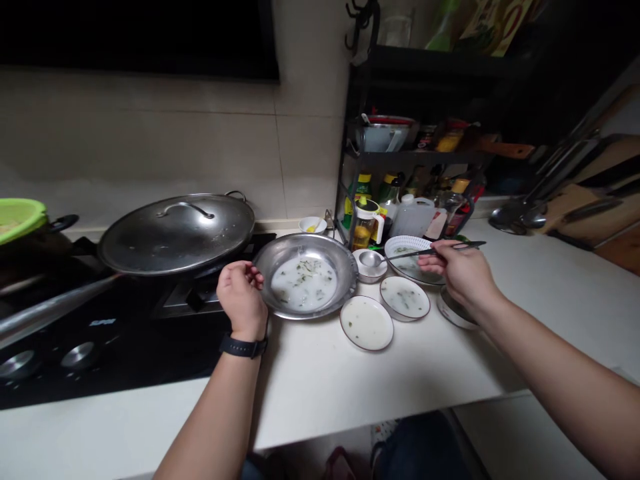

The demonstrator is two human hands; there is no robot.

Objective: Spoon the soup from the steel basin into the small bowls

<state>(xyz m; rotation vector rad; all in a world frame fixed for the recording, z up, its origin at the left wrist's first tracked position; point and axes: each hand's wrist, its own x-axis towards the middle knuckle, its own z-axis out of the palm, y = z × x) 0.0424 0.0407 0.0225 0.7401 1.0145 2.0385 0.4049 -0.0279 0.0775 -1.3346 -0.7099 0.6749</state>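
Note:
My left hand (241,297) has its fingers curled over the near-left rim of a wide stainless steel bowl (306,243), which holds milky liquid with green flecks. My right hand (457,272) grips long metal chopsticks (407,253), their tips reaching left above a white perforated plate (400,243). Just below that hand, a white bowl (454,313) is partly hidden. A small dish with green-flecked liquid (405,297) and a brown-rimmed white plate (367,323) sit nearby. Beside the steel bowl, a small white dish (370,270) holds a metal spoon.
A wok with a steel lid (176,235) sits on the black hob (75,353) left of the white counter (310,387). A green colander (17,220) is at far left. A black shelf (415,159) with bottles and a plastic jug (413,217) stands behind the dishes.

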